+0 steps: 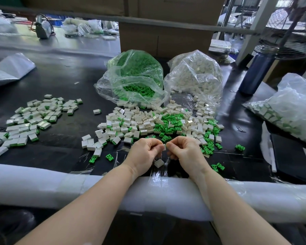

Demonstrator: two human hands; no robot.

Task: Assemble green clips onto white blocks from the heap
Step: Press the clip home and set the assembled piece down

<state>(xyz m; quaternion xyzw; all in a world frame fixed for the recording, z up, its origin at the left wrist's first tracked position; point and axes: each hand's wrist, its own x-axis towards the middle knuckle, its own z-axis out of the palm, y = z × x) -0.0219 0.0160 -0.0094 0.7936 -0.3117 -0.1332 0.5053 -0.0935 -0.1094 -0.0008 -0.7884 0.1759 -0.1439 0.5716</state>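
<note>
My left hand [145, 152] and my right hand [185, 151] meet over the black table's near edge, and both pinch one small white block [164, 147] between their fingertips. No green clip shows on it. Another white block [159, 163] shows just below my left hand; I cannot tell whether the hand holds it or it lies on the table. Right behind my hands spreads the heap [159, 122] of loose white blocks and green clips. A group of assembled blocks [30, 119] lies at the left.
An open bag of green clips [132, 76] and a bag of white blocks [194, 75] stand behind the heap. A dark blue bottle [260, 69] and another filled bag [288, 110] are at the right. White foam padding [60, 184] lines the table's near edge.
</note>
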